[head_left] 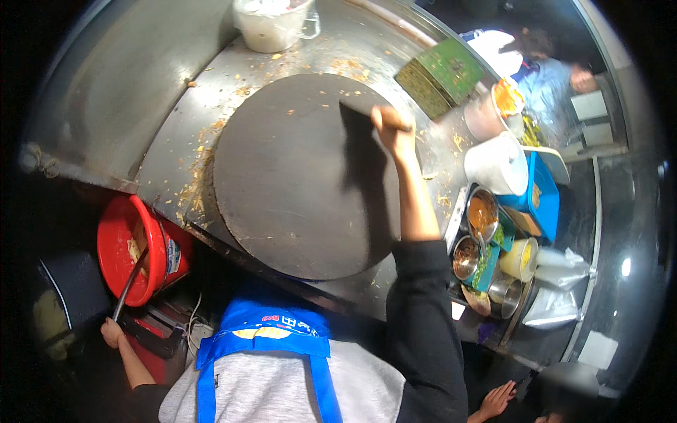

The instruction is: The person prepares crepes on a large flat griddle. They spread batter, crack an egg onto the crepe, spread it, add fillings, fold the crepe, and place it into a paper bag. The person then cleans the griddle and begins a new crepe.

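Note:
Before me lies a round, dark crepe griddle (296,174), its surface bare but for a few crumbs. My right hand (395,132) is over its far right part, closed around the wooden handle (398,122) of a tool that looks like a scraper. The tool's dark blade merges with the shadow on the plate, so I cannot tell whether it touches. Low at the left, my left hand (112,333) grips the long metal handle of a ladle (128,288). That ladle's far end reaches into a red bucket (154,248) holding something pale, probably batter.
Food scraps litter the steel counter (174,153) around the griddle. A white bucket (272,26) stands at the back, a green box (444,74) back right. Along the right are a white tub (497,164), a sauce bowl (482,211) and a blue bin (545,201). Other people are nearby.

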Tool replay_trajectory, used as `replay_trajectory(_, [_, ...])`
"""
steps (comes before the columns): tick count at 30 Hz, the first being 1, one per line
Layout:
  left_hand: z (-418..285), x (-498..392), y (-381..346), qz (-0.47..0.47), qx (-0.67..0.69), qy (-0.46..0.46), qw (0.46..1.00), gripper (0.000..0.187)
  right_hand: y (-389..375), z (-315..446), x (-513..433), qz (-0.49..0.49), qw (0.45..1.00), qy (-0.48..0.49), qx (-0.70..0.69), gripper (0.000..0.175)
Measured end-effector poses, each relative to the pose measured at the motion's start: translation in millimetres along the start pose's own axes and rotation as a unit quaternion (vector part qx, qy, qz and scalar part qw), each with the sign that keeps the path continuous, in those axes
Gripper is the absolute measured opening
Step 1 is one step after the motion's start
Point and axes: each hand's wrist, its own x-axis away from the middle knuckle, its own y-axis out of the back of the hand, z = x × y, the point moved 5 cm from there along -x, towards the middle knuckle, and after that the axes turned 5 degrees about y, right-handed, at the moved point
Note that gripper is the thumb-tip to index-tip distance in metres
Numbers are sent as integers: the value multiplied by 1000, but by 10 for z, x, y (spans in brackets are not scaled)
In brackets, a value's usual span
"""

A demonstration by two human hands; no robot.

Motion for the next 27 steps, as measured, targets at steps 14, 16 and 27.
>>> replay_trajectory(14, [159,-468,-297,-45,-4,-57,997,43,1006,2273,1765,153,941,20,-302,14])
replay_trajectory(16, [258,-535,-334,-44,-1,-23,999,45,1403,2063,2089,175,953,-52,-242,14])
replay_trajectory(27, [-6,-55,-77,-43,18,28,999,42,1452,-718,1561,-143,899,-314,-268,19])
